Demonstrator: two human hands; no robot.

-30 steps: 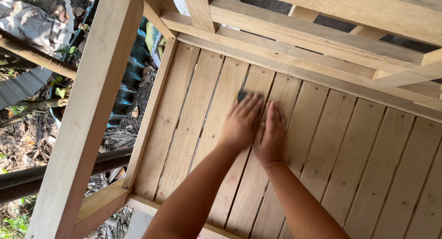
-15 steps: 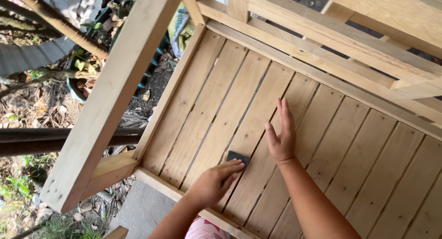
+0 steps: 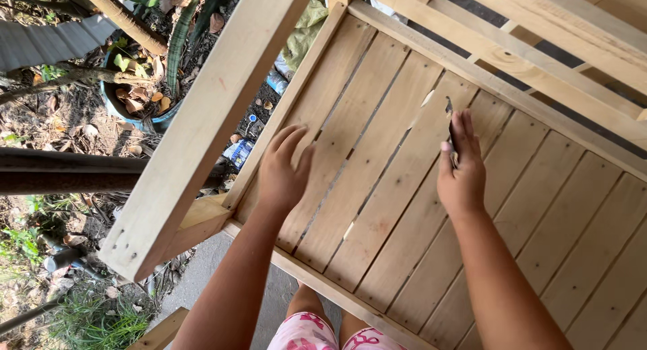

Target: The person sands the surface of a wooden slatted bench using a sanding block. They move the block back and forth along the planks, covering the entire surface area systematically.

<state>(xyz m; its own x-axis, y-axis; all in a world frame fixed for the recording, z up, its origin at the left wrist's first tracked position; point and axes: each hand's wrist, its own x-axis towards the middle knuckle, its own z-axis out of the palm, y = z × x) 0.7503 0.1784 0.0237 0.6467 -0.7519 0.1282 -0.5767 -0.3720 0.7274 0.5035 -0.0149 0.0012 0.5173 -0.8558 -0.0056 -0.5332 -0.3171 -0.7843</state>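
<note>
blue pot (image 3: pixel 138 101) of dry leaves on ground, far left | thick post (image 3: pixel 202 128) leaning across the frame corner | left hand (image 3: pixel 282 171) open, flat on slatted panel (image 3: pixel 377 188), fingers spread | right hand (image 3: pixel 461 168) pinching a thin dark sanding sheet (image 3: pixel 449 131) edge-on against a slat, near the top rail (image 3: pixel 539 74)

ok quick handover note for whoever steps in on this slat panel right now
Left hand: flat and open on the slats near the panel's left edge, holding nothing.
Right hand: fingers pressing a small dark sanding piece against a middle slat.
Panel lies tilted inside the wooden frame.
Done: cannot tell which slats are already rubbed.
Left: a pale chipped spot sits just above the right hand; slats to the right look untouched.
</note>
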